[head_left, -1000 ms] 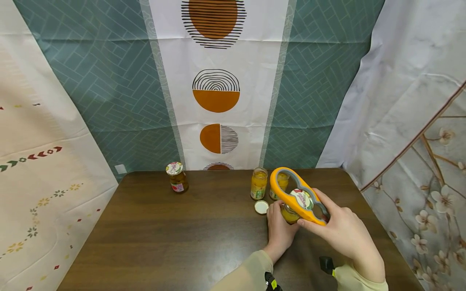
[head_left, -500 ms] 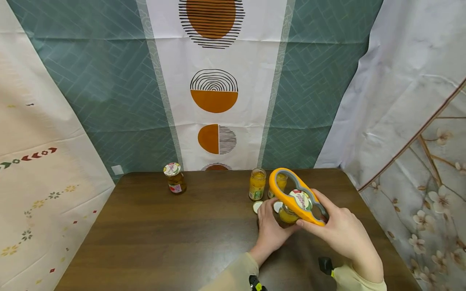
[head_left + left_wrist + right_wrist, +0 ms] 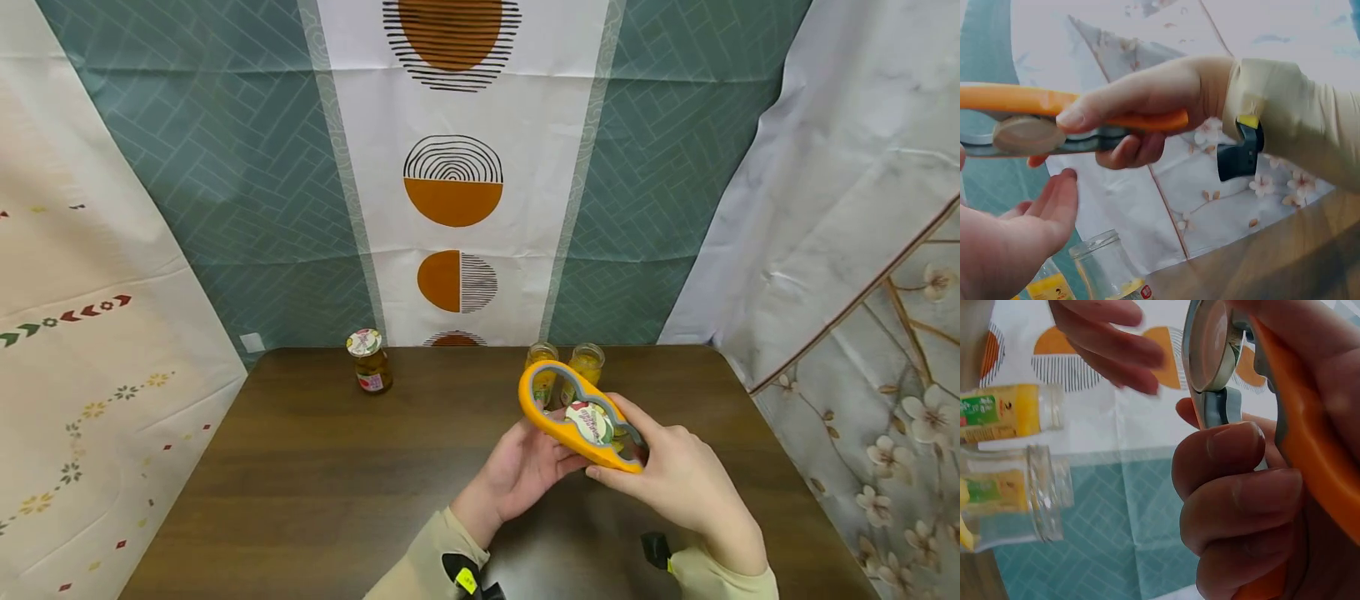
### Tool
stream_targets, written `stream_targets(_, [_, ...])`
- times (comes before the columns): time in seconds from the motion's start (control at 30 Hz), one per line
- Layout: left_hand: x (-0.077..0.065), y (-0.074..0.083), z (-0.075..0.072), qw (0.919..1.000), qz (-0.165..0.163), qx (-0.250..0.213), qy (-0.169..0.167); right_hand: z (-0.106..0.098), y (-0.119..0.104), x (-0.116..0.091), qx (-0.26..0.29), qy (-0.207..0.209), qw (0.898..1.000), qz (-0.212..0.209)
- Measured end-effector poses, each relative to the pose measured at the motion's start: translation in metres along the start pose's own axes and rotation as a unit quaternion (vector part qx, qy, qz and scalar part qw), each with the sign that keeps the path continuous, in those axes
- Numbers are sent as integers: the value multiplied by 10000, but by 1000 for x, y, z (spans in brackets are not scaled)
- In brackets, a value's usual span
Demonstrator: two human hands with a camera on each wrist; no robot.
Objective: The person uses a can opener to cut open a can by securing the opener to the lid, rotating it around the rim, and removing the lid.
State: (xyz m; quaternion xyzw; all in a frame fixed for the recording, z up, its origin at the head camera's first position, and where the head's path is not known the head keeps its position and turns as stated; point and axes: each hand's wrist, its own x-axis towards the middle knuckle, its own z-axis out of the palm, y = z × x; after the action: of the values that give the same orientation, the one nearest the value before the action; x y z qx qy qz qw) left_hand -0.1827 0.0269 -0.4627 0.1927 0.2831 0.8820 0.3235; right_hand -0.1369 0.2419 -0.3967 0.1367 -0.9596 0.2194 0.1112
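My right hand (image 3: 678, 475) grips an orange-and-grey jar opener (image 3: 573, 440) by one end, thumb on top and fingers curled beneath. A patterned lid (image 3: 588, 422) is lodged in the opener's gap; its pale underside shows in the left wrist view. My left hand (image 3: 517, 471) is palm up below the opener, fingers loosely extended under the lid and holding nothing. Below the hands in the left wrist view stands a lidless glass jar (image 3: 1104, 262) with something yellow low inside. In the head view the opener and right hand mostly hide this jar.
Two lidless jars of yellow food, one at the left (image 3: 542, 354) and one at the right (image 3: 587, 362), stand near the table's back edge. A lidded jar with brown contents (image 3: 369, 367) stands at the back left of the wooden table (image 3: 360, 483). Printed cloths hang around it.
My left hand has let go of the jar and turned palm up. My right hand has moved the opener left, with the lid in it, off the jar. The loose lids are now hidden.
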Motion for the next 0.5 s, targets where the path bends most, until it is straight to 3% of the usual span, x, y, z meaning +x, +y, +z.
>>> stream_targets(0.17, [-4, 2, 2, 9980, -480, -346, -241, 9, -4, 3, -150, -49, 9994, -302])
stream_targets(0.5, [-8, 2, 0, 9954, -671, -505, -453, 13, -3, 3, -416, -249, 9985, -261])
